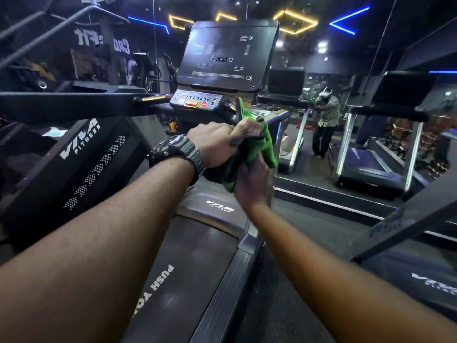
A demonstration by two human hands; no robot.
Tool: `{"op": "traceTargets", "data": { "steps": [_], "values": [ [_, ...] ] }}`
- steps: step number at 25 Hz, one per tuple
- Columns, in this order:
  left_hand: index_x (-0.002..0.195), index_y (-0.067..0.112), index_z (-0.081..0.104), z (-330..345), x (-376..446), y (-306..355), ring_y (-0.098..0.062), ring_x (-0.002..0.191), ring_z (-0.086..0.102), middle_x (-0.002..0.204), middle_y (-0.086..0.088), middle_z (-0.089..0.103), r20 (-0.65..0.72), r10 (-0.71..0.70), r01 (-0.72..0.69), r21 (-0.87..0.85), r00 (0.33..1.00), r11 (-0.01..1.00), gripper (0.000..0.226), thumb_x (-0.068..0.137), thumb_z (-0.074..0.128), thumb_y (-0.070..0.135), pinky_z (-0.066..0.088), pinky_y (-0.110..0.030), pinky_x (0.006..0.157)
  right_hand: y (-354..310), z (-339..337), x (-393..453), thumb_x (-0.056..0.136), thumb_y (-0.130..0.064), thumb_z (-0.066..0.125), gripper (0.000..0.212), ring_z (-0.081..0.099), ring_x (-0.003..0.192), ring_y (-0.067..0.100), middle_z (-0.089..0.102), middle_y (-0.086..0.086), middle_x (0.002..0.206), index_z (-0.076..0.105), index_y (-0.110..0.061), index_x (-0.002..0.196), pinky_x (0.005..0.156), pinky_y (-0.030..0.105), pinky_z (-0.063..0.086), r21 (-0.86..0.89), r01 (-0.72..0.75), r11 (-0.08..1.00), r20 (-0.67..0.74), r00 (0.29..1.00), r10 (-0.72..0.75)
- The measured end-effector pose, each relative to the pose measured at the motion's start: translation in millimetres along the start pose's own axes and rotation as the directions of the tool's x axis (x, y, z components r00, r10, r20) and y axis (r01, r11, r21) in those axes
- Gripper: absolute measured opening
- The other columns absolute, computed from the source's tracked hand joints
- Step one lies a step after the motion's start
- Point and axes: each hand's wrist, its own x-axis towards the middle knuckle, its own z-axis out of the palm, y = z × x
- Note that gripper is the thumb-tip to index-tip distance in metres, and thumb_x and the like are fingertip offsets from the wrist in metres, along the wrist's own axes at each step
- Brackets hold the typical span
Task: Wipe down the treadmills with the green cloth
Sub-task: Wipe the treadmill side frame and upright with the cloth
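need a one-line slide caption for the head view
Both hands, left hand and right hand, grip the green cloth in front of the treadmill console.

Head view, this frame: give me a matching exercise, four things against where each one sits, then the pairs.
Things:
1. green cloth
2. wristwatch
3. console screen
4. red stop button

Places:
A. on the control panel below the screen
B. on the left wrist
C. held between both hands
D. top of the treadmill, above the control panel

Pairs: 1-C, 2-B, 3-D, 4-A. The left hand and right hand both grip the cloth.
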Motion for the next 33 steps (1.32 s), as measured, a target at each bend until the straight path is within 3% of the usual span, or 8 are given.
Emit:
{"op": "traceTargets", "data": {
  "steps": [3, 6, 12, 16, 21, 24, 28, 33],
  "values": [
    [0.146, 0.027, 0.035, -2.1, 0.4, -0.5, -0.038, 0.123, 0.049, 0.140, -0.012, 0.050, 0.026, 0.001, 0.000, -0.024, 1.000, 1.000, 0.071, 0.089, 0.007, 0.060, 0.040, -0.041, 0.091, 0.4, -7.7, 2.8, 0.083, -0.025, 0.044, 0.042, 0.059, 0.089, 0.028, 0.067, 0.022, 0.102, 0.063, 0.004, 0.107, 0.069, 0.011, 0.032, 0.031, 0.039, 0.999, 0.081, 0.996, -0.041],
    [0.131, 0.031, 0.054, 1.4, 3.0, 1.9, -0.037, 0.124, 0.049, 0.136, -0.012, 0.054, 0.024, -0.069, 0.070, -0.053, 0.997, 0.996, 0.074, 0.092, 0.003, 0.066, 0.040, -0.041, 0.099, 10.3, 0.3, 35.2, 0.067, -0.054, 0.027, 0.086, 0.052, 0.103, 0.017, 0.058, 0.009, 0.122, 0.050, 0.001, 0.129, 0.091, 0.025, 0.040, 0.149, -0.262, 0.953, 0.111, 0.963, 0.248],
    [0.145, 0.032, 0.038, -14.8, -0.7, 11.0, -0.020, 0.141, 0.032, 0.153, 0.007, 0.036, 0.147, -0.055, 0.065, -0.064, 0.988, 0.996, 0.055, 0.100, 0.016, 0.056, 0.024, -0.032, 0.113, 4.5, 4.7, 2.5, 0.074, -0.013, 0.038, 0.054, 0.059, 0.112, 0.028, 0.064, 0.015, 0.121, 0.057, -0.003, 0.123, 0.093, 0.035, 0.048, 0.144, -0.081, 0.986, 0.083, 0.994, 0.069],
    [0.152, 0.021, 0.023, -18.8, 19.8, 17.5, -0.011, 0.147, 0.014, 0.160, 0.004, 0.019, 0.349, -0.011, 0.033, -0.056, 0.937, 0.998, 0.054, 0.103, 0.019, 0.046, 0.009, -0.023, 0.116, 30.6, 12.7, 57.0, 0.069, -0.026, 0.035, 0.063, 0.056, 0.116, 0.030, 0.060, 0.016, 0.124, 0.055, -0.004, 0.125, 0.102, 0.044, 0.043, 0.233, -0.287, 0.929, 0.096, 0.958, 0.272],
    [0.149, 0.013, 0.030, -9.6, 66.6, 31.4, -0.018, 0.145, 0.023, 0.158, -0.006, 0.026, 0.422, -0.069, 0.105, -0.063, 0.904, 0.992, 0.056, 0.103, 0.024, 0.044, 0.016, -0.029, 0.119, 41.9, 13.8, 20.7, 0.092, -0.037, 0.044, 0.048, 0.052, 0.122, 0.033, 0.056, 0.017, 0.128, 0.052, -0.005, 0.127, 0.104, 0.050, 0.040, 0.341, -0.072, 0.937, 0.119, 0.992, 0.033],
    [0.147, 0.014, 0.036, 1.8, 95.5, 39.6, -0.020, 0.142, 0.031, 0.154, -0.007, 0.034, 0.423, -0.119, 0.150, -0.042, 0.898, 0.988, 0.052, 0.103, 0.028, 0.041, 0.021, -0.031, 0.117, 80.4, 30.9, 76.5, 0.084, -0.027, 0.042, 0.044, 0.051, 0.122, 0.032, 0.057, 0.014, 0.128, 0.055, -0.013, 0.124, 0.104, 0.051, 0.039, 0.346, -0.230, 0.909, 0.098, 0.973, 0.209],
    [0.151, 0.012, 0.025, 17.7, 107.5, 47.2, -0.014, 0.147, 0.016, 0.160, -0.005, 0.020, 0.399, -0.111, 0.131, -0.024, 0.910, 0.991, 0.054, 0.104, 0.028, 0.037, 0.010, -0.019, 0.114, 106.4, 43.2, 72.9, 0.078, -0.069, 0.050, 0.089, 0.040, 0.136, 0.027, 0.042, 0.007, 0.148, 0.031, -0.017, 0.148, 0.111, 0.047, 0.034, 0.229, -0.443, 0.867, 0.170, 0.895, 0.413],
    [0.154, 0.016, 0.015, 24.6, 110.6, 51.2, -0.005, 0.147, 0.003, 0.161, 0.003, 0.008, 0.412, -0.137, 0.160, -0.024, 0.901, 0.987, 0.063, 0.101, 0.026, 0.048, -0.003, -0.013, 0.112, 125.3, 39.1, 127.3, 0.082, -0.035, 0.053, 0.074, 0.026, 0.144, 0.028, 0.031, 0.016, 0.154, 0.031, -0.008, 0.148, 0.119, 0.044, 0.018, 0.305, -0.421, 0.854, 0.128, 0.907, 0.401]
  ]
}}
